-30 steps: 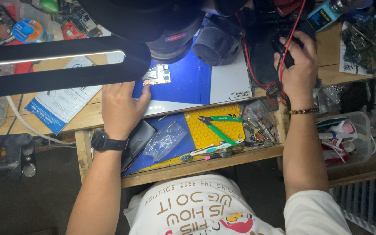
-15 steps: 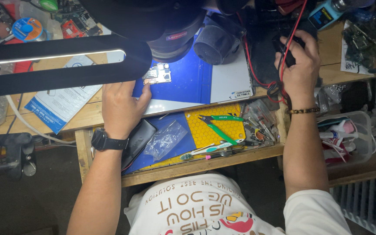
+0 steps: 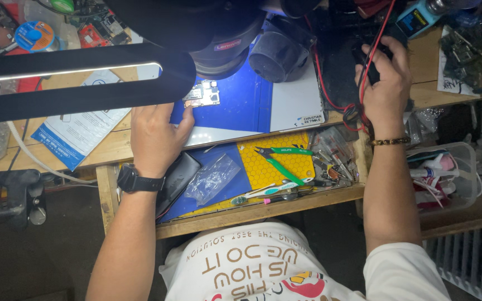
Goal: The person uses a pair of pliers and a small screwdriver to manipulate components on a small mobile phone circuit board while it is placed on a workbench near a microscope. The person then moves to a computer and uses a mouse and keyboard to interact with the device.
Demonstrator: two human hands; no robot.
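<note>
Circuit board (image 3: 202,93) sits by my flat left hand (image 3: 154,136) on the blue mat (image 3: 246,106); my right hand (image 3: 385,89) grips a black tool (image 3: 366,61), so aiming comes next.

The work mat (image 3: 252,106) lies on the bench (image 3: 112,146). On the mat's left end sits the circuit board (image 3: 203,95), with the left hand (image 3: 154,136) just left of it. Right of the mat, the right hand (image 3: 385,92) rests among cables (image 3: 322,83). In front of the mat, the open drawer (image 3: 263,206) holds cutters (image 3: 283,161) and a plastic bag (image 3: 213,178).
</note>
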